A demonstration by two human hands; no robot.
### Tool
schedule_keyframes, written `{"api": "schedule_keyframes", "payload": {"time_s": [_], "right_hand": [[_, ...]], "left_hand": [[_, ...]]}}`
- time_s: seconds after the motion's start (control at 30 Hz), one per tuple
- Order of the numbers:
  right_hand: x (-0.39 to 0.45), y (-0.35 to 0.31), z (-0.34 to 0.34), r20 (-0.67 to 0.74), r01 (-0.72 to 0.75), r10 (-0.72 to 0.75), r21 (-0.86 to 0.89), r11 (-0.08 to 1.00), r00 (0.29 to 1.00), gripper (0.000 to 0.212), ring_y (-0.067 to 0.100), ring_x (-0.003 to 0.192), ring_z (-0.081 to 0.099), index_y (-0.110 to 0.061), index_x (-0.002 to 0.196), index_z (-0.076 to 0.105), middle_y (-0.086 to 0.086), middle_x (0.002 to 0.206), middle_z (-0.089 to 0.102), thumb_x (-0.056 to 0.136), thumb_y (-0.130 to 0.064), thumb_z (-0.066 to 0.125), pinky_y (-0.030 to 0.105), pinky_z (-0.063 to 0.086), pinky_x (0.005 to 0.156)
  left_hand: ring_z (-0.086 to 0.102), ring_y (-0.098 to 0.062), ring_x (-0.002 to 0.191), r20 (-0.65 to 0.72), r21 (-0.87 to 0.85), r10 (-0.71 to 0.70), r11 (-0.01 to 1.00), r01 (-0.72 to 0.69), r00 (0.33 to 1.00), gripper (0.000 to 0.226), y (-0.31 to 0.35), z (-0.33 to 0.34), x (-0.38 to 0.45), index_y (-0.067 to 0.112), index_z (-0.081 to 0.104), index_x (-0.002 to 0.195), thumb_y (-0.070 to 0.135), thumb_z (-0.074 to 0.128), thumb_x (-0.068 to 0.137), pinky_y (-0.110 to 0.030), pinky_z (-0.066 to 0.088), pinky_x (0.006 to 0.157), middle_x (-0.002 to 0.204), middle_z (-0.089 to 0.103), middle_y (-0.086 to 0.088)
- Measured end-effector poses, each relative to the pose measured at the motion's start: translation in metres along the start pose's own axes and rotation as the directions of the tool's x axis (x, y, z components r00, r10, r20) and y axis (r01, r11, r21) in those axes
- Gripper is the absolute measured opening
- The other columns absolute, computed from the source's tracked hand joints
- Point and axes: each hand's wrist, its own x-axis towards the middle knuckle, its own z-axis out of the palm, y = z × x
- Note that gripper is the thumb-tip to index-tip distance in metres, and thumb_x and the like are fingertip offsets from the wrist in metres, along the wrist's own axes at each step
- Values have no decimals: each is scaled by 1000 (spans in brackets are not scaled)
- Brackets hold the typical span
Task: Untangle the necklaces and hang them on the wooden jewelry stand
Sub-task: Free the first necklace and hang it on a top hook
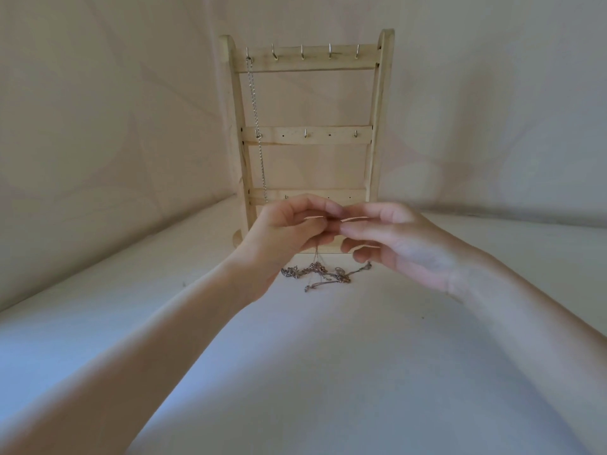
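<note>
Both hands point(331, 224) pinch thin tangled necklaces point(320, 272).

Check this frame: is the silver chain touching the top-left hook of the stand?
Touching. The head view shows the silver chain looped over the top-left hook of the wooden stand and hanging straight down from it.

Both forearms are reaching forward and converging at centre. The left hand point(289, 231) is curling its fingers, thumb meeting forefinger in a pinch. The right hand point(394, 244) is facing it, fingertips point(349, 228) touching the left's, lower fingers loosely bent.
</note>
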Motion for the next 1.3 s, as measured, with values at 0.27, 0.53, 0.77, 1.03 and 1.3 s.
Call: {"api": "schedule_keyframes", "payload": {"time_s": [0.27,0.53,0.77,1.03,1.3], "right_hand": [[-1,1,5,96,-49,36,135,990,995,25,17,69,63,-16,106,63,7,84,70,82,-12,60,21,48,60],[-2,-1,8,-256,322,-334,-90,943,907,10,9,58,54,-7,89,72,0,66,69,83,-10,65,19,39,54],[-1,-6,13,-391,531,-643,-364,765,659,12,2,62,59,-11,91,70,-5,75,70,88,-6,60,13,43,60],[-1,-2,7,-497,340,-472,-336,879,729,19,1,52,45,-25,71,70,-2,74,61,83,-11,66,14,38,56],[0,0,10,-425,277,-375,-276,921,824,12,2,52,49,-17,71,69,-7,58,58,79,-8,70,13,41,58]], "left_hand": [[57,-9,71,68,46,62,997,-65,996,24,13,1,-5,11,65,86,-1,45,92,-21,46,64,81,69,2],[47,-10,55,34,7,99,995,-99,995,24,14,4,-5,11,62,89,-4,44,91,-18,40,54,64,64,2],[59,-5,62,-5,148,141,979,-139,990,20,12,-3,-1,11,64,90,-1,48,92,-19,50,67,70,69,4],[59,-6,67,-46,-165,40,985,-47,998,17,15,-8,2,16,67,76,12,56,88,-21,51,71,72,67,6],[55,-5,62,-52,-248,-72,967,57,996,10,13,-17,6,13,64,84,12,56,90,-14,48,58,69,62,6]]}}
